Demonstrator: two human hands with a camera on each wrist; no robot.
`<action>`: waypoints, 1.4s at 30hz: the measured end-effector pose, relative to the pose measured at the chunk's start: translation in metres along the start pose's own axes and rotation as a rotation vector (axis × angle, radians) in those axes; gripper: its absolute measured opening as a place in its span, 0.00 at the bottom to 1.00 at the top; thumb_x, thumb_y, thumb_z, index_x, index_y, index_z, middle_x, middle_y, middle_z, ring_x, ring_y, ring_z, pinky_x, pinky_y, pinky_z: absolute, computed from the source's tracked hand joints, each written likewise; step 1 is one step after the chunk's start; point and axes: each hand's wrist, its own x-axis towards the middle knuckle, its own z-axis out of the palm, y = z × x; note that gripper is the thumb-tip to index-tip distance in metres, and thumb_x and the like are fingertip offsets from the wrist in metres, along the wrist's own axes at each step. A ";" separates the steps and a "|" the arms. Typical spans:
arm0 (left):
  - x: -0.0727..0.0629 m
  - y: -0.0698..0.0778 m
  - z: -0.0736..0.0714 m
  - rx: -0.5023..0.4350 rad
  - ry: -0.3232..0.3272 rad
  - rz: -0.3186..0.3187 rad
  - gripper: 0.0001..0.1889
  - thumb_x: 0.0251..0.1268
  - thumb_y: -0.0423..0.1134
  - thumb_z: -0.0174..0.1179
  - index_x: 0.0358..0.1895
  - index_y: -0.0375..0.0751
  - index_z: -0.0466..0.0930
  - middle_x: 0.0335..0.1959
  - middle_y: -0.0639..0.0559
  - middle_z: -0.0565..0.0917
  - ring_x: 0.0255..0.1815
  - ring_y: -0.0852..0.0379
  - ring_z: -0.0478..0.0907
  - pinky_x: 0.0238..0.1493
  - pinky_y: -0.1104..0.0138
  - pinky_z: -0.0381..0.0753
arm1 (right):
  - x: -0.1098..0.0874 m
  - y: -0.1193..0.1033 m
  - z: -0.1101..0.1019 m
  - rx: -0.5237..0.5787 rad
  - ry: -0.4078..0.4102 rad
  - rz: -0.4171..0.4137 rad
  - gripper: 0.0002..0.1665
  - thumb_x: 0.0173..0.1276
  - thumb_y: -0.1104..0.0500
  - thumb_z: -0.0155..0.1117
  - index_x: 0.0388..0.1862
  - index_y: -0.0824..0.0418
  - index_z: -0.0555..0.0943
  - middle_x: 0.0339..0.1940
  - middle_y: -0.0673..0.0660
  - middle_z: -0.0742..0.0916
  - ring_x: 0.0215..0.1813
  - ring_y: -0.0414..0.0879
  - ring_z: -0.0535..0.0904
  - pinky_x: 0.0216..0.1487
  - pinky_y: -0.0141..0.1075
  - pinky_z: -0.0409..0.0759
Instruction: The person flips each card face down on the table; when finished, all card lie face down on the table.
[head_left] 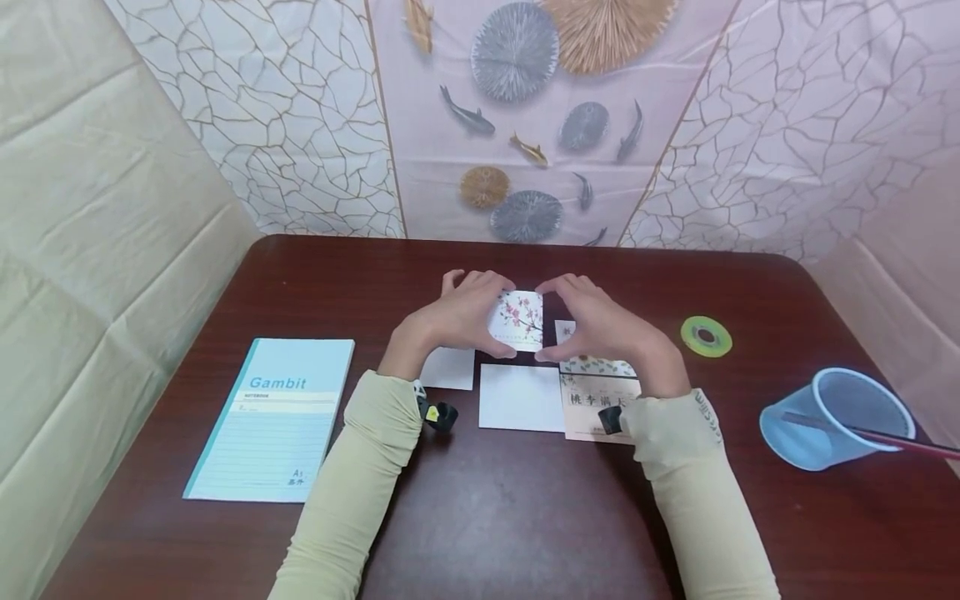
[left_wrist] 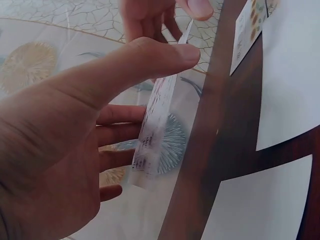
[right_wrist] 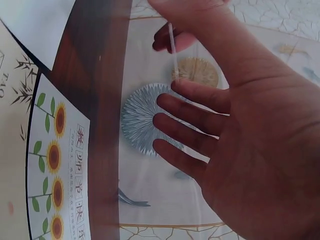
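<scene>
Place: probably a staged recording booth, not a lived-in room.
Walls: printed backdrop sheets (head_left: 525,125) with fish and cracked-tile pattern, creased beige sheeting (head_left: 90,250).
Furniture: dark wooden table (head_left: 487,517).
Desk items: Gambit notebook (head_left: 273,421), greeting cards (head_left: 600,404), tape roll (head_left: 706,336).

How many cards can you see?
6: blossom card held by both hands; on the table, two blank white cards, small card, sunflower card, beige card. More may be hidden.
</scene>
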 end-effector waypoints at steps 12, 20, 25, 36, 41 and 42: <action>0.005 0.010 0.002 0.088 0.082 0.092 0.47 0.40 0.63 0.75 0.65 0.45 0.69 0.53 0.54 0.71 0.53 0.55 0.65 0.53 0.54 0.56 | 0.003 -0.009 -0.001 0.006 0.023 -0.023 0.58 0.44 0.38 0.82 0.70 0.62 0.68 0.65 0.56 0.71 0.66 0.49 0.63 0.64 0.49 0.67; 0.002 0.008 -0.001 0.009 0.145 0.111 0.48 0.41 0.60 0.74 0.69 0.47 0.66 0.57 0.53 0.67 0.55 0.56 0.60 0.49 0.58 0.56 | 0.002 -0.007 0.000 0.014 -0.024 0.015 0.63 0.46 0.36 0.79 0.74 0.64 0.62 0.68 0.61 0.69 0.68 0.53 0.61 0.65 0.51 0.65; -0.001 0.005 -0.007 -0.246 0.201 0.169 0.47 0.46 0.52 0.74 0.72 0.51 0.60 0.62 0.57 0.66 0.61 0.58 0.63 0.53 0.57 0.57 | 0.000 -0.001 0.002 0.023 -0.055 0.014 0.62 0.48 0.35 0.78 0.73 0.64 0.61 0.68 0.62 0.70 0.69 0.54 0.61 0.66 0.52 0.63; -0.014 0.007 -0.022 -0.535 0.133 0.183 0.44 0.54 0.47 0.71 0.70 0.50 0.53 0.69 0.59 0.66 0.70 0.61 0.61 0.67 0.42 0.45 | -0.005 0.007 -0.001 0.063 0.016 0.047 0.57 0.47 0.37 0.79 0.71 0.57 0.64 0.63 0.53 0.70 0.65 0.48 0.62 0.62 0.49 0.68; -0.012 -0.007 -0.016 -0.325 0.065 0.045 0.47 0.49 0.49 0.74 0.70 0.49 0.55 0.67 0.55 0.67 0.68 0.56 0.61 0.65 0.47 0.50 | -0.008 0.012 -0.003 0.049 0.006 0.093 0.55 0.45 0.37 0.80 0.68 0.55 0.67 0.63 0.54 0.71 0.64 0.48 0.62 0.62 0.50 0.68; -0.013 -0.008 -0.014 -0.259 0.036 -0.001 0.47 0.48 0.50 0.75 0.69 0.48 0.56 0.65 0.53 0.68 0.67 0.53 0.62 0.64 0.48 0.52 | -0.009 0.014 -0.002 0.046 0.000 0.109 0.55 0.45 0.37 0.81 0.68 0.55 0.67 0.64 0.55 0.70 0.65 0.50 0.62 0.62 0.52 0.68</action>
